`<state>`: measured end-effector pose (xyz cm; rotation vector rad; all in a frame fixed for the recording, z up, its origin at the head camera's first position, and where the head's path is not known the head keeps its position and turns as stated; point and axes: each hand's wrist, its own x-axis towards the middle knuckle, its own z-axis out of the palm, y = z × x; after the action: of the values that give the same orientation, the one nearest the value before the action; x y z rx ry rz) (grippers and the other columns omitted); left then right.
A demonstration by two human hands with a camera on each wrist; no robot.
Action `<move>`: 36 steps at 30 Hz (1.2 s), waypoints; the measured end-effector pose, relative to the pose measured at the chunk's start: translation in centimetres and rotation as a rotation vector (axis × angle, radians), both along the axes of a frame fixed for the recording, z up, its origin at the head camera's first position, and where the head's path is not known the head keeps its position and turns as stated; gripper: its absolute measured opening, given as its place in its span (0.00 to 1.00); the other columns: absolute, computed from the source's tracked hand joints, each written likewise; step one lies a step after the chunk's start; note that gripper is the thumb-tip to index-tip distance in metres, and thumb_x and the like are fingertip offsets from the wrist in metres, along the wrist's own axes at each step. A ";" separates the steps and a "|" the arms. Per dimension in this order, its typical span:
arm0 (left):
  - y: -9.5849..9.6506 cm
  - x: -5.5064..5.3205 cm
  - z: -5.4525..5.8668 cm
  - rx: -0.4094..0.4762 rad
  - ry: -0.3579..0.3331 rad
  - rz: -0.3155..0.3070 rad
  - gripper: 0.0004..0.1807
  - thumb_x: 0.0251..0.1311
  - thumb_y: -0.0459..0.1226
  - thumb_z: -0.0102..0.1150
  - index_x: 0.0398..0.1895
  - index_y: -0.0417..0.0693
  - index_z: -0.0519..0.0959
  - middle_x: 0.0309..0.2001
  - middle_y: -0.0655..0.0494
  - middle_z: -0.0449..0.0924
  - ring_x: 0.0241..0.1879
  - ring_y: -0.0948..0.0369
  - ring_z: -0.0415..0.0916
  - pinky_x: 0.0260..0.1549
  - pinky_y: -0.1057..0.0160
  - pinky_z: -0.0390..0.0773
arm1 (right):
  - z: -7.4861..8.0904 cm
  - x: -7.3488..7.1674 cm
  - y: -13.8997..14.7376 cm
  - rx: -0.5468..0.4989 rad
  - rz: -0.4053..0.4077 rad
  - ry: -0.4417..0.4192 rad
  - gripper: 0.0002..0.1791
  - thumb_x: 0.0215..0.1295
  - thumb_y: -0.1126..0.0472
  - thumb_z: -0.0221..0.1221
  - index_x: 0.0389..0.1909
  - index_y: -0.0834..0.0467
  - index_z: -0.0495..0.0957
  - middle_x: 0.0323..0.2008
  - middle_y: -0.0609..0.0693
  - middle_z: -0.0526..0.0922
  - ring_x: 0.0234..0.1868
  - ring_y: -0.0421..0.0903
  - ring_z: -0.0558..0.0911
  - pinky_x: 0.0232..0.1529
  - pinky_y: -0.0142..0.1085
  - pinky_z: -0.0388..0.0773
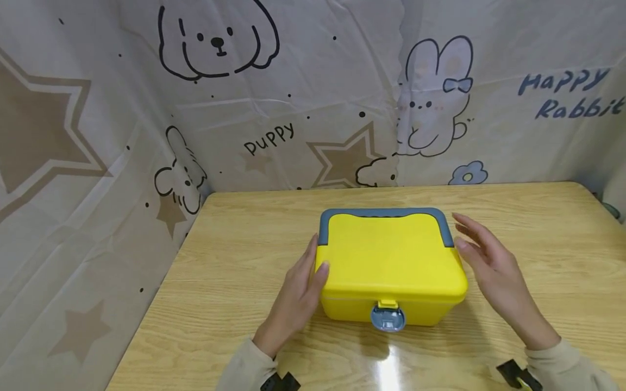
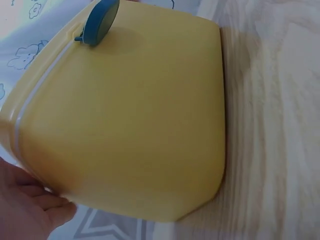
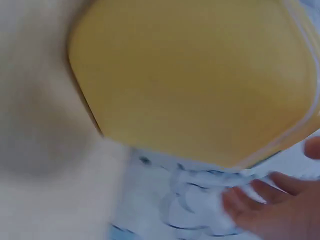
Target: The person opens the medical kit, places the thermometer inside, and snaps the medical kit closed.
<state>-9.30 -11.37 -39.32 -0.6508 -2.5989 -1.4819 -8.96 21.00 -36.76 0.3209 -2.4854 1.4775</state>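
A yellow plastic storage box (image 1: 386, 260) stands on the table, its lid down. A blue-grey carrying handle (image 1: 381, 212) lies folded along the lid's far edge. At the front, the blue-grey latch (image 1: 388, 318) sticks out from the box wall, as the left wrist view also shows the latch (image 2: 101, 22). My left hand (image 1: 295, 290) rests against the box's left side, fingers along the wall and thumb by the lid's edge. Beside the right side is my right hand (image 1: 494, 271), fingers loosely extended; in the right wrist view this hand (image 3: 275, 205) appears apart from the box.
The wooden table (image 1: 235, 271) extends on both sides of the box. Behind and to the left hangs a pale curtain (image 1: 313, 81) printed with cartoon animals and stars. Dark wrist devices (image 1: 518, 374) sit near the sleeves.
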 end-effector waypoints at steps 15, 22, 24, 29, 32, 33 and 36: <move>-0.1 5.5 -1.3 -0.061 -0.354 0.010 0.19 0.72 0.36 0.48 0.58 0.29 0.71 0.48 0.41 0.81 0.48 0.53 0.81 0.42 0.66 0.81 | 4.2 -2.9 -3.5 0.778 0.031 -0.089 0.39 0.78 0.45 0.33 0.70 0.77 0.47 0.72 0.73 0.44 0.73 0.67 0.43 0.69 0.63 0.35; 3.1 6.9 -2.0 0.123 -0.566 -0.183 0.13 0.65 0.33 0.57 0.49 0.34 0.77 0.41 0.51 0.84 0.41 0.63 0.82 0.39 0.70 0.80 | 4.1 -2.8 -3.7 0.824 -0.001 -0.073 0.35 0.78 0.52 0.35 0.69 0.78 0.47 0.71 0.74 0.44 0.72 0.69 0.44 0.69 0.63 0.38; 4.3 7.0 -2.0 0.295 -0.722 -0.249 0.16 0.66 0.34 0.56 0.53 0.34 0.75 0.45 0.49 0.83 0.44 0.61 0.81 0.43 0.67 0.80 | 4.0 -2.7 -3.8 0.814 -0.007 -0.063 0.34 0.78 0.54 0.35 0.69 0.78 0.47 0.71 0.74 0.44 0.72 0.69 0.45 0.69 0.62 0.40; 6.6 6.8 -2.0 0.680 -0.959 -0.382 0.20 0.69 0.36 0.54 0.60 0.34 0.71 0.54 0.40 0.79 0.51 0.51 0.80 0.50 0.57 0.79 | 3.7 -2.5 -4.2 0.789 -0.025 -0.064 0.33 0.77 0.55 0.37 0.69 0.78 0.48 0.71 0.74 0.46 0.72 0.69 0.48 0.69 0.61 0.44; 7.2 6.6 -2.1 0.828 -0.961 -0.508 0.23 0.71 0.33 0.48 0.65 0.29 0.63 0.61 0.34 0.71 0.58 0.46 0.74 0.55 0.55 0.75 | 3.6 -2.4 -4.5 0.774 -0.038 -0.065 0.34 0.78 0.53 0.36 0.69 0.78 0.50 0.71 0.74 0.47 0.71 0.68 0.50 0.69 0.61 0.45; 7.3 6.5 -2.2 0.866 -0.965 -0.544 0.24 0.72 0.32 0.47 0.66 0.29 0.61 0.63 0.33 0.69 0.59 0.45 0.72 0.55 0.55 0.75 | 3.5 -2.4 -4.5 0.771 -0.041 -0.065 0.34 0.78 0.52 0.36 0.69 0.78 0.50 0.71 0.74 0.47 0.71 0.68 0.51 0.69 0.60 0.45; 7.5 6.1 -2.4 0.969 -0.986 -0.638 0.25 0.73 0.29 0.42 0.70 0.30 0.54 0.67 0.33 0.62 0.64 0.43 0.66 0.59 0.54 0.71 | 3.5 -2.3 -4.5 0.759 -0.042 -0.072 0.34 0.78 0.52 0.36 0.69 0.78 0.49 0.71 0.74 0.46 0.71 0.68 0.50 0.69 0.60 0.44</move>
<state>-3.21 -3.90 -41.75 -0.7126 -1.5444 -3.5724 -11.30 16.50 -33.28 0.3336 -2.9910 0.4735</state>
